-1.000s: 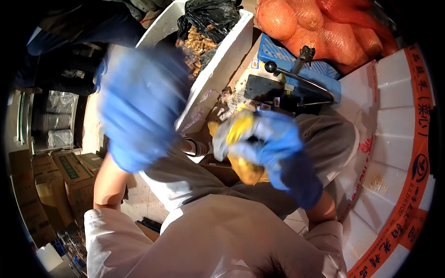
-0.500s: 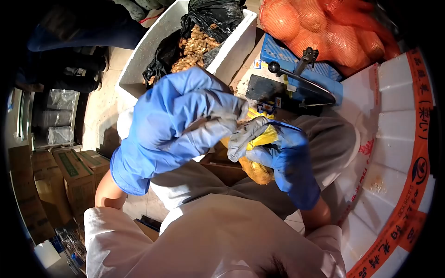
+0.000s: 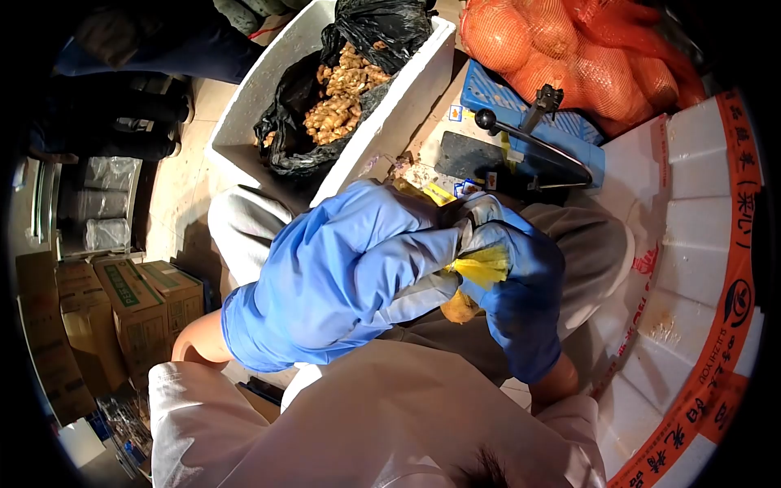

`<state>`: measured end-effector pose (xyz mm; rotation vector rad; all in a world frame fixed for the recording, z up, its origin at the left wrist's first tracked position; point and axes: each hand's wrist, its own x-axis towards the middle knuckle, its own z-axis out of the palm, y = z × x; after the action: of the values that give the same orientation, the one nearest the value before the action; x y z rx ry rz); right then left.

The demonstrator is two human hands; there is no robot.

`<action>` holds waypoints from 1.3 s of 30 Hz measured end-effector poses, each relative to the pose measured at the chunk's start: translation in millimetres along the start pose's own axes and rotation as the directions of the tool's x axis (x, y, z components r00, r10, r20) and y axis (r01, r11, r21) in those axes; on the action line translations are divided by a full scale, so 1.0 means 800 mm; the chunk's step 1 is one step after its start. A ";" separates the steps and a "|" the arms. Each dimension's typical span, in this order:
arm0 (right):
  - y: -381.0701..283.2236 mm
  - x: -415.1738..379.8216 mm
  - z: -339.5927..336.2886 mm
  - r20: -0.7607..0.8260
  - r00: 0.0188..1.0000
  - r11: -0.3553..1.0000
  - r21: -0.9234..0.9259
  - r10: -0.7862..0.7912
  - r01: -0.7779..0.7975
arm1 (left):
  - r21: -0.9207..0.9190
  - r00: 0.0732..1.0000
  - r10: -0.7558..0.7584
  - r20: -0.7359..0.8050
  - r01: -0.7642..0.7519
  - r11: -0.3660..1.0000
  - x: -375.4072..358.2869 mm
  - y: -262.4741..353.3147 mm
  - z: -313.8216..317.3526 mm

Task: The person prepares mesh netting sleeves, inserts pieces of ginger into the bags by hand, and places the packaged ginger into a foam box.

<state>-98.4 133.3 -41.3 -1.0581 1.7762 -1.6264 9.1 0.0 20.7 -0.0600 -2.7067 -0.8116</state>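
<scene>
My left hand [image 3: 350, 272], in a blue glove, is closed with its fingertips against the yellow netting [image 3: 484, 267]. My right hand [image 3: 521, 285], gloved in blue too, is wrapped round the gathered netting, whose yellow end sticks out between the two hands. Below the fingers a brownish-yellow piece of ginger [image 3: 460, 307] shows in part; the rest of it is hidden by the gloves. Both hands meet above my lap.
A white foam box [image 3: 399, 98] holds ginger [image 3: 333, 114] in black plastic. Beyond my hands stands a blue device [image 3: 586, 159] with a black lever. Orange net sacks [image 3: 561, 57] lie behind it. White foam boxes [image 3: 683, 211] line the right; cartons [image 3: 130, 301] stand left. A person's legs [image 3: 154, 49] show upper left.
My left hand has moved right and down and now meets my right hand at the netting. Less of the ginger piece shows, and more of the foam box is visible.
</scene>
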 end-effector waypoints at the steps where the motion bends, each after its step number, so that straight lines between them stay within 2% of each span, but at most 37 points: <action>1: -0.001 0.000 0.001 -0.041 0.998 0.999 -0.024 -0.048 0.047 | -0.009 0.999 -0.031 0.029 0.032 0.999 0.000 0.001 -0.001; 2: 0.002 0.000 0.001 -0.041 0.998 0.999 -0.025 -0.047 0.046 | -0.009 0.999 -0.032 0.029 0.032 0.999 -0.002 0.002 -0.001; 4: 0.010 0.003 0.002 -0.038 0.981 0.981 -0.046 -0.192 0.191 | 0.045 0.998 -0.043 0.042 0.041 0.998 -0.005 0.002 0.000; 8: 0.008 0.007 0.003 -0.027 0.973 0.973 -0.044 -0.230 0.228 | -0.028 0.999 -0.032 -0.019 0.032 0.999 -0.007 0.001 0.005; 11: 0.007 0.008 0.002 0.015 0.959 0.959 0.004 -0.282 0.282 | 0.074 0.996 -0.086 0.035 0.083 0.994 -0.008 0.004 0.001; 14: 0.009 0.001 0.005 -0.064 0.972 0.973 -0.036 -0.228 0.226 | 0.284 0.971 -0.161 0.175 0.107 0.953 -0.002 0.004 0.001; 16: 0.010 0.002 0.004 -0.081 0.984 0.987 -0.033 -0.160 0.157 | 0.164 0.999 0.034 -0.023 -0.030 0.986 0.003 0.002 0.002; 17: 0.014 0.003 0.003 -0.082 0.984 0.987 -0.033 -0.160 0.158 | 0.082 0.995 0.030 -0.098 -0.022 0.996 -0.002 0.000 0.002; 19: 0.022 0.006 0.001 -0.052 0.971 0.972 0.002 -0.235 0.236 | 0.087 0.995 0.064 -0.080 -0.057 0.995 0.002 -0.004 0.004; 20: 0.017 0.009 -0.001 -0.051 0.971 0.972 0.003 -0.235 0.235 | 0.118 0.996 0.055 -0.068 -0.047 0.992 0.000 -0.002 0.005; 22: 0.002 0.015 -0.006 0.145 0.970 0.970 -0.117 -0.197 0.215 | 0.149 0.997 0.045 -0.057 -0.036 0.988 -0.004 0.000 0.009; 23: 0.002 0.015 -0.004 0.146 0.969 0.970 -0.116 -0.198 0.215 | 0.182 0.997 -0.010 -0.075 0.023 0.983 -0.007 0.000 0.013; 24: 0.003 0.015 0.000 0.072 0.965 0.960 -0.103 -0.253 0.259 | 0.212 0.994 -0.063 -0.094 0.081 0.974 -0.007 -0.001 0.015; 25: 0.004 0.014 0.002 -0.004 0.952 0.948 -0.093 -0.305 0.303 | 0.187 0.987 -0.014 -0.163 0.045 0.981 -0.003 -0.002 0.018; 29: 0.011 0.011 0.005 -0.001 0.953 0.942 -0.151 -0.303 0.299 | 0.108 0.987 -0.056 -0.154 0.073 0.991 -0.006 -0.002 0.022; 31: 0.014 0.010 0.006 0.008 0.961 0.955 -0.113 -0.275 0.274 | 0.028 0.962 -0.144 -0.231 0.155 0.988 -0.010 0.000 0.029; 32: 0.017 0.009 0.008 0.009 0.961 0.955 -0.111 -0.276 0.275 | 0.030 0.962 -0.146 -0.232 0.157 0.987 -0.013 0.001 0.033; 34: 0.022 0.005 0.011 -0.065 0.962 0.953 -0.168 -0.266 0.252 | -0.057 0.915 -0.130 -0.382 0.117 0.992 -0.018 0.002 0.041; 37: 0.025 0.004 0.013 -0.093 0.943 0.944 -0.111 -0.320 0.309 | -0.047 0.915 -0.138 -0.378 0.130 0.990 -0.015 0.005 0.040; 39: 0.019 0.007 0.011 -0.056 0.940 0.935 -0.137 -0.336 0.326 | -0.010 0.927 -0.131 -0.351 0.136 0.991 -0.015 0.006 0.038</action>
<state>-97.5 123.0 -57.0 -1.4359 1.8480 -1.7901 12.7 21.4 -4.4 0.2531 -2.3958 -0.7572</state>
